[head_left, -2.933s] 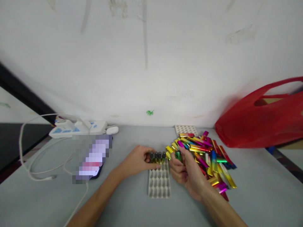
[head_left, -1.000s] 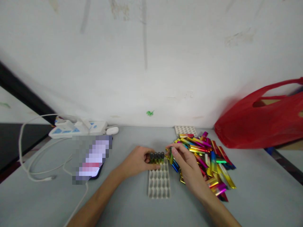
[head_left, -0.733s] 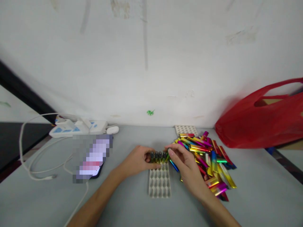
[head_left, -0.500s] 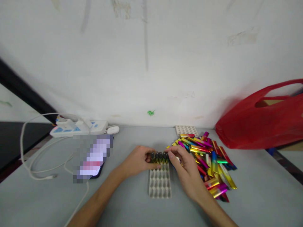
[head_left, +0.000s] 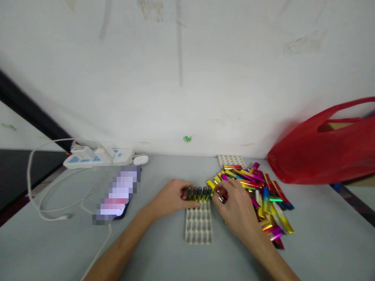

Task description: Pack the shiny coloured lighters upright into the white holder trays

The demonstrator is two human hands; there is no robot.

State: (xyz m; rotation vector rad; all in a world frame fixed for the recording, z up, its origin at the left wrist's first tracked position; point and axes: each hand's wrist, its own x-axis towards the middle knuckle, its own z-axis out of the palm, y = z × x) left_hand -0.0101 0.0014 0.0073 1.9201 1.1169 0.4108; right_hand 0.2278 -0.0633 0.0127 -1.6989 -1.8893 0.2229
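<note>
A pale moulded tray (head_left: 199,226) with rows of hollows lies in front of me. Several small black-topped tubes (head_left: 199,191), yellowish lower down, stand upright in a row across its far end. My left hand (head_left: 172,197) curls round the left end of that row, thumb on the near side and fingers behind. Just right of the row, my right hand (head_left: 231,203) has its fingers bent together; something small and shiny shows at the fingertips, too hidden to name. Beside and behind it spreads a pile of shiny coloured foil tubes (head_left: 265,195).
A second pale tray (head_left: 231,160) lies by the wall. The red bag (head_left: 322,152) stands at the right. To the left are a phone (head_left: 118,193), a white power strip (head_left: 99,157), a small white case (head_left: 141,159) and a looping white cable (head_left: 29,171).
One more black-topped tube now shows at the right end of the row. My right hand has drawn slightly right and curled its fingers. The left hand has stayed put.
</note>
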